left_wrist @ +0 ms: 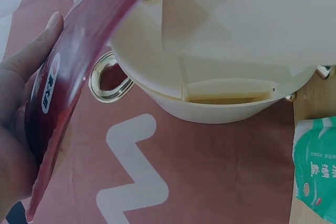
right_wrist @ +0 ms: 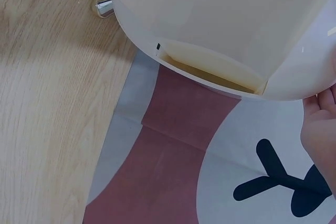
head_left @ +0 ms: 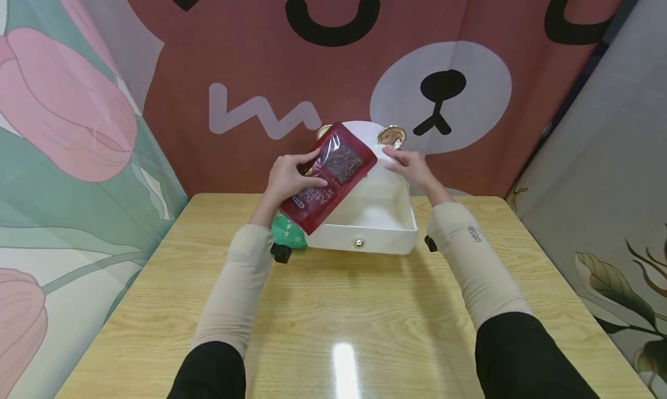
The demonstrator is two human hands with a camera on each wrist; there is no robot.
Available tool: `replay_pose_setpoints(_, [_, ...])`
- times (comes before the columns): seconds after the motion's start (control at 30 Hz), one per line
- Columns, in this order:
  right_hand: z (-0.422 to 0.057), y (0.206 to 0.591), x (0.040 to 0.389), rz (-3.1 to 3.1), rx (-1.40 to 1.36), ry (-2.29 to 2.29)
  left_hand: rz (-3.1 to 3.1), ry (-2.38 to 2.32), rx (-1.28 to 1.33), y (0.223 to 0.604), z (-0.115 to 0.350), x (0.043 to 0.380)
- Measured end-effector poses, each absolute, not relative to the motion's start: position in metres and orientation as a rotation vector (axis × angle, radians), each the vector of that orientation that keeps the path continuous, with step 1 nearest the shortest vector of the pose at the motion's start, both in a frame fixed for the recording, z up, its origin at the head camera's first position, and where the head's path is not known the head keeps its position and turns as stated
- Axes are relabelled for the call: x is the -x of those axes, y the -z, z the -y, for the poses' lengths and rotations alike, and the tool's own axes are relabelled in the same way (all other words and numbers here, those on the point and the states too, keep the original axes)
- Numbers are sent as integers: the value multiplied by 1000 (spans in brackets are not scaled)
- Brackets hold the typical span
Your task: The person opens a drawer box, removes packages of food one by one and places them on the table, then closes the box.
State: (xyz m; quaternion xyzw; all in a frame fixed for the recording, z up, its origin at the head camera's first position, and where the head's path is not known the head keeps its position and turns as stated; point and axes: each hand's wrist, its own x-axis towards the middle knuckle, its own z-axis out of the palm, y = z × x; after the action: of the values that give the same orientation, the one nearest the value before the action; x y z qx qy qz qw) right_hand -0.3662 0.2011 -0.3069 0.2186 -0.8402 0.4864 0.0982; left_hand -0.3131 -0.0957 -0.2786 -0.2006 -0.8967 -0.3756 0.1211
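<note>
My left hand [head_left: 288, 176] grips a dark red packaged-food pouch [head_left: 336, 185], thumb across its front, holding it slanted above a white box [head_left: 383, 242]. A see-through window on the pouch shows dark contents. The box has an open top, a gold knob [head_left: 359, 242] on its front and a raised white lid [head_left: 359, 128] with gold ear-like rings [head_left: 391, 136]. With thumb and fingers, my right hand [head_left: 417, 170] pinches the lid's right edge. In the right wrist view the right-hand fingers [right_wrist: 320, 102] lie at the white rim. The pouch hides part of the box.
A green pouch [head_left: 289, 232] lies on the wooden table [head_left: 323, 306] by the box's left side. A printed cloth [head_left: 260, 40] with a bear face hangs behind the table. More patterned cloths hang at left and right.
</note>
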Motion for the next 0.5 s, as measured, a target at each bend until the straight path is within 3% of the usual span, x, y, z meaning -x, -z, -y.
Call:
replay_pose_setpoints(0.23, [-202, 307, 366, 2500, -621, -1416, 2580, 1163, 570, 285, 103, 312])
replay_pose_setpoints(0.5, [-193, 289, 341, 2499, -633, -1436, 2546, 1228, 541, 293, 109, 310])
